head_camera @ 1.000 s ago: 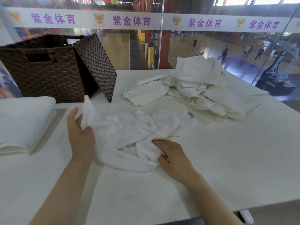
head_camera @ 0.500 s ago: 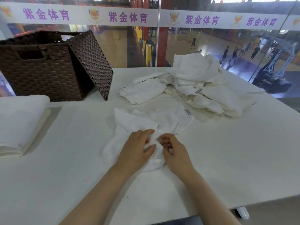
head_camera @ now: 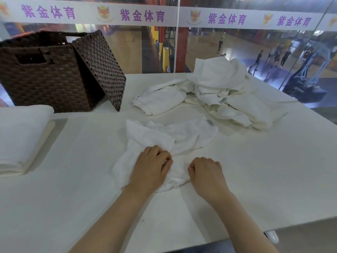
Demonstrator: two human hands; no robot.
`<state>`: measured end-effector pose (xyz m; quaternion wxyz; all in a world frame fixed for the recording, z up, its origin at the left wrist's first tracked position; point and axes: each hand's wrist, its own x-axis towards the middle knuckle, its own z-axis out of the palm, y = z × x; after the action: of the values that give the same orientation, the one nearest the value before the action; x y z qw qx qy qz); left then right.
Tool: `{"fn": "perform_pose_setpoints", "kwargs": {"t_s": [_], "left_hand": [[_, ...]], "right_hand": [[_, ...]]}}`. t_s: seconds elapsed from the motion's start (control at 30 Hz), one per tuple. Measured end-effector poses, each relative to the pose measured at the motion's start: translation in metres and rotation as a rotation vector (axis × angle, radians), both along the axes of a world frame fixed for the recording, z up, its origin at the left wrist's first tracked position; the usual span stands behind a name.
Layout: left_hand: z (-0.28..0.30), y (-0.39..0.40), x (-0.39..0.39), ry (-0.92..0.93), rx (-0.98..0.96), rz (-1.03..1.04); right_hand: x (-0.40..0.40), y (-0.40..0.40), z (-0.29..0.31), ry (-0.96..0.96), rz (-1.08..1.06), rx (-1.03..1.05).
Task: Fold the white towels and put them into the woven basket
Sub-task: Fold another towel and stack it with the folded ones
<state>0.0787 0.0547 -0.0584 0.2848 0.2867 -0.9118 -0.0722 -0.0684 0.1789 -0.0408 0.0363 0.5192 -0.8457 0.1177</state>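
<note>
Evidently both hands were gathering one crumpled towel (head_camera: pixel 169 137) on the white table (head_camera: pixel 264 170), probably hunting for its near edge so it could be spread before folding. The left hand (head_camera: pixel 151 167) lay on the cloth with fingers curled into it, bunching fabric, while the right hand (head_camera: pixel 206 172) was closed in a loose fist at the towel's near right edge; whether it truly pinched cloth I could not tell. At two o'clock from the hands sat the unfolded pile (head_camera: pixel 228 92), near enough to draw from next. The woven basket (head_camera: pixel 45 75) stood at ten o'clock, its lid (head_camera: pixel 102 68) leaning against its side, leaving the top open for loading. Folded towels (head_camera: pixel 21 136) waited at nine o'clock.
</note>
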Motion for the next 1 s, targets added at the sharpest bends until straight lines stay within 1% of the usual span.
{"fn": "perform_pose_setpoints", "kwargs": {"t_s": [0.03, 0.07, 0.1, 0.17, 0.2, 0.33, 0.43, 0.53, 0.6, 0.67, 0.73, 0.77, 0.8, 0.87, 0.9, 0.93, 0.97, 1.0], "left_hand": [[0.001, 0.000, 0.000, -0.008, 0.004, 0.011], [0.001, 0.000, 0.000, -0.015, 0.009, 0.020], [0.002, 0.000, 0.000, -0.023, 0.014, 0.028], [0.001, -0.002, 0.000, -0.022, 0.006, 0.020], [-0.001, -0.003, 0.001, -0.025, 0.010, 0.002], [-0.004, -0.003, 0.002, -0.099, 0.029, -0.083], [-0.003, -0.002, 0.001, -0.126, 0.012, -0.082], [-0.005, -0.001, 0.002, -0.076, 0.022, -0.068], [-0.006, 0.000, 0.002, -0.029, 0.056, -0.045], [-0.006, 0.000, 0.001, 0.011, 0.088, -0.012], [-0.004, 0.001, 0.001, 0.044, 0.095, 0.021], [-0.003, 0.001, 0.001, 0.058, 0.096, 0.029], [-0.003, 0.001, 0.001, 0.067, 0.094, 0.029], [-0.001, 0.002, 0.002, 0.076, 0.093, 0.018], [0.000, 0.002, 0.002, 0.087, 0.097, 0.010], [0.001, 0.003, 0.002, 0.109, 0.107, 0.002], [0.002, 0.003, 0.002, 0.143, 0.136, -0.003], [0.003, 0.003, 0.003, 0.189, 0.180, -0.002]], "right_hand": [[-0.001, 0.007, 0.004, 0.061, -0.037, 0.018], [-0.001, 0.015, 0.011, 0.067, -0.060, 0.075], [-0.001, 0.020, 0.018, 0.027, -0.068, 0.178], [-0.007, 0.026, 0.032, -0.150, -0.099, 0.394], [-0.011, 0.026, 0.037, -0.226, -0.121, 0.408], [-0.030, 0.011, 0.032, -0.393, -0.222, 0.131], [-0.050, -0.010, 0.017, -0.473, -0.284, 0.016], [-0.067, -0.028, 0.006, -0.424, -0.344, -0.091], [-0.076, -0.036, 0.002, -0.369, -0.384, -0.111], [-0.081, -0.041, 0.003, -0.349, -0.367, -0.103], [-0.083, -0.044, 0.002, -0.381, -0.309, -0.145], [-0.082, -0.044, 0.001, -0.432, -0.291, -0.218], [-0.080, -0.043, 0.001, -0.525, -0.300, -0.326], [-0.077, -0.043, 0.012, -0.783, -0.385, -0.563], [-0.076, -0.044, 0.020, -0.875, -0.426, -0.668], [-0.074, -0.045, 0.030, -0.901, -0.438, -0.764], [-0.072, -0.046, 0.041, -0.850, -0.409, -0.848], [-0.069, -0.048, 0.053, -0.746, -0.357, -0.909]]}}
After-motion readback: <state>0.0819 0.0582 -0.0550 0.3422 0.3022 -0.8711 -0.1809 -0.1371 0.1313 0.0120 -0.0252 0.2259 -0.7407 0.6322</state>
